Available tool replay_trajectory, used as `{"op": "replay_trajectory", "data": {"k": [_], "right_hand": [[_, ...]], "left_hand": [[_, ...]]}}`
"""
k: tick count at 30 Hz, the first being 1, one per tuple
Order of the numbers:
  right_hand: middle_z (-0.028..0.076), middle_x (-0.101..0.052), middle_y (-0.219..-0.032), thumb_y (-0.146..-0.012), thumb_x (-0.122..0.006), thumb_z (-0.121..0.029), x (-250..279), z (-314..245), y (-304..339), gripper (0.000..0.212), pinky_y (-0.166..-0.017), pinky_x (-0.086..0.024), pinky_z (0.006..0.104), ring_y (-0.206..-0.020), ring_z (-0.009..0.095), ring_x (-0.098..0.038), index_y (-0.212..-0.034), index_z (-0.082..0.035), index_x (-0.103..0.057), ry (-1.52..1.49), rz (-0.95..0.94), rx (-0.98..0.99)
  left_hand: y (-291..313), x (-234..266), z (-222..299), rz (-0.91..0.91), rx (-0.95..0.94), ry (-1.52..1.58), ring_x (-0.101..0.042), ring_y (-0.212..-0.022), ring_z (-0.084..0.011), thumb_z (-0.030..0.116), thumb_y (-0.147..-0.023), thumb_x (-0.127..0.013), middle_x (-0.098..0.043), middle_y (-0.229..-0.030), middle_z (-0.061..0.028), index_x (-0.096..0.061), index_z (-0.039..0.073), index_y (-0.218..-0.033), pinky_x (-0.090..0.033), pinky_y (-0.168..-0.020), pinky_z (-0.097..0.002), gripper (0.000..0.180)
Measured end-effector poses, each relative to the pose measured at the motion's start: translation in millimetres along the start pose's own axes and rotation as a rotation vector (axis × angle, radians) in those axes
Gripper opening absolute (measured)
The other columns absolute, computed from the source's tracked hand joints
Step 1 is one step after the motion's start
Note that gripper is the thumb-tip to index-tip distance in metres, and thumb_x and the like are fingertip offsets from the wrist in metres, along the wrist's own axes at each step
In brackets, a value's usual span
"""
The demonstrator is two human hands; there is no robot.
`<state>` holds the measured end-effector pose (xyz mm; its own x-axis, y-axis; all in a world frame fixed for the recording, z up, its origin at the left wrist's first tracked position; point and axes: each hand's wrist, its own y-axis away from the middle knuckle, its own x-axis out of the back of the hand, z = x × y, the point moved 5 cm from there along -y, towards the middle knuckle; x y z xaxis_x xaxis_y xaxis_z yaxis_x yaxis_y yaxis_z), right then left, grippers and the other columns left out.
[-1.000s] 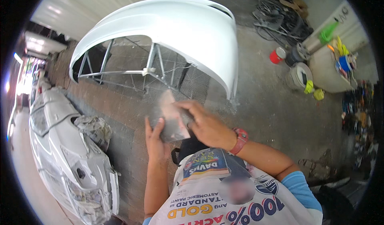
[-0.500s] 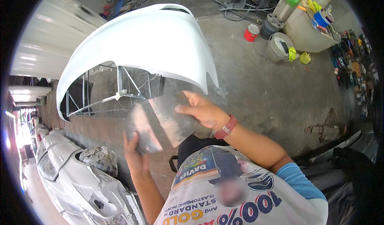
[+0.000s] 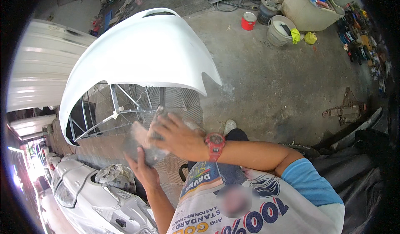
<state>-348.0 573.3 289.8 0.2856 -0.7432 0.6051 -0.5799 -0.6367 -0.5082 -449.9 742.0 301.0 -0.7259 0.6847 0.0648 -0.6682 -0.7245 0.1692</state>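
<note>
Both of my hands are close together in front of my waist, below a large white car fender (image 3: 133,51). My left hand (image 3: 144,169) grips a thin dark grey sheet, apparently sandpaper (image 3: 141,144), by its lower edge with the thumb on top. Above and across it lies my right hand (image 3: 177,136), back up, wearing a red wristwatch (image 3: 215,146). Its fingers curl over a second dark grey sheet, mostly covered by the hand. Motion blurs the sheets and fingertips, so where the two sheets touch is unclear.
The fender rests on a metal frame stand (image 3: 114,114). A white car body part (image 3: 89,196) lies at lower left. At the far right are a red can (image 3: 248,23), a white bucket (image 3: 277,34) and a dark container (image 3: 268,11). A rusty metal piece (image 3: 345,109) sits on the floor.
My right hand has swung leftward and turned back up, bringing its sheet over the one in my left hand. The sheets were apart before. My view has shifted slightly.
</note>
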Motion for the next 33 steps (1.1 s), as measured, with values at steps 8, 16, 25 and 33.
{"op": "replay_trajectory", "data": {"k": [8,16,25,33], "right_hand": [[0.019,-0.051,-0.151,-0.098,-0.059,-0.019,-5,-25,22,0.045,-0.122,-0.029,0.0746,-0.147,0.048,-0.047,-0.142,-0.024,-0.062,-0.108,-0.204,0.242],[0.022,-0.040,-0.161,-0.099,-0.059,-0.013,0,9,14,0.063,-0.118,-0.045,0.0596,-0.148,0.049,-0.044,-0.159,-0.027,-0.046,0.237,-0.428,-0.099],[0.015,-0.050,-0.157,-0.097,-0.064,-0.017,29,4,6,0.053,-0.121,-0.027,0.0763,-0.151,0.047,-0.040,-0.149,-0.025,-0.060,0.330,-0.335,-0.012],[0.015,-0.052,-0.157,-0.095,-0.062,-0.013,14,-21,1,0.052,-0.121,-0.023,0.0783,-0.153,0.043,-0.040,-0.146,-0.027,-0.064,0.260,-0.426,0.141]], "left_hand": [[-24,42,-7,0.112,-0.181,-0.269,-0.058,-0.135,-0.0316,0.012,-0.106,-0.064,-0.048,-0.158,-0.0225,-0.028,0.000,-0.166,-0.048,-0.115,-0.0430,0.071],[-5,12,-7,0.017,0.023,0.250,-0.061,-0.132,-0.0291,0.008,-0.104,-0.066,-0.056,-0.148,-0.0182,-0.034,0.003,-0.163,-0.053,-0.110,-0.0413,0.067],[-5,11,0,0.043,0.006,0.101,-0.051,-0.141,-0.0307,0.018,-0.104,-0.071,-0.046,-0.158,-0.0237,-0.023,-0.010,-0.165,-0.037,-0.122,-0.0390,0.082],[-3,23,-7,0.236,-0.027,-0.101,-0.055,-0.136,-0.0267,0.018,-0.106,-0.068,-0.053,-0.151,-0.0211,-0.038,-0.004,-0.160,-0.044,-0.116,-0.0382,0.065]]}}
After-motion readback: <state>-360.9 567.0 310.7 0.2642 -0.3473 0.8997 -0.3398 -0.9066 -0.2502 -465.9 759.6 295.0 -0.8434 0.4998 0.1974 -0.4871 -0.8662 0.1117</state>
